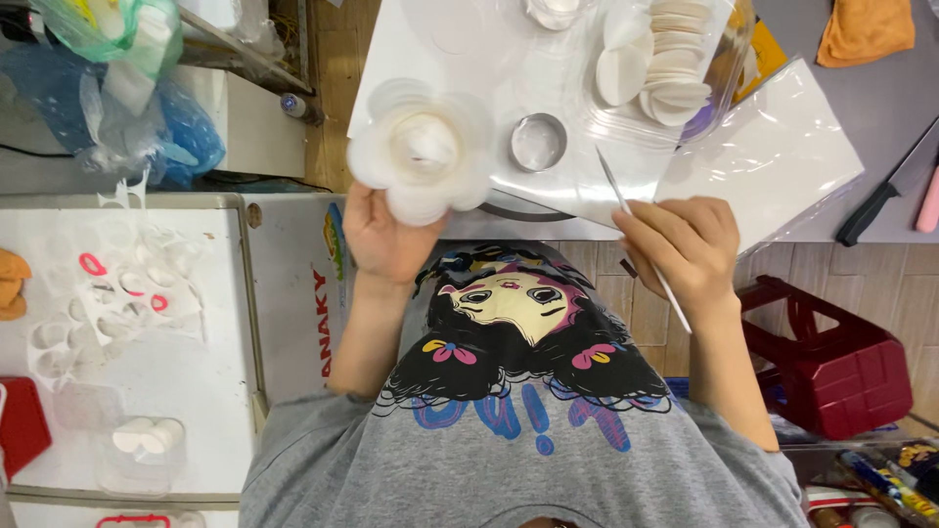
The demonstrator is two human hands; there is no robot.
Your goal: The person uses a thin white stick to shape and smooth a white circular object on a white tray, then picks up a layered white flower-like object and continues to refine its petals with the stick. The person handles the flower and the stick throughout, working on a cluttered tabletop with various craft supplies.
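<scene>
My left hand (383, 235) holds up a white flower-shaped piece (423, 150) made of overlapping round discs, just above the near edge of the white board (411, 39). My right hand (680, 246) grips a thin pointed tool (626, 210), its tip aimed toward the board. A small round metal cutter (538, 143) lies on the board between my two hands. A clear plastic container (724, 59) behind my right hand holds several stacked white discs (665, 64).
A clear plastic sheet (782, 147) lies at the right, with a black-handled knife (885, 191) and an orange cloth (866, 29) beyond. A dark red stool (831, 362) stands on the floor. At the left, a white surface (147, 372) carries cut-out scraps (108, 303) and plastic bags (117, 88).
</scene>
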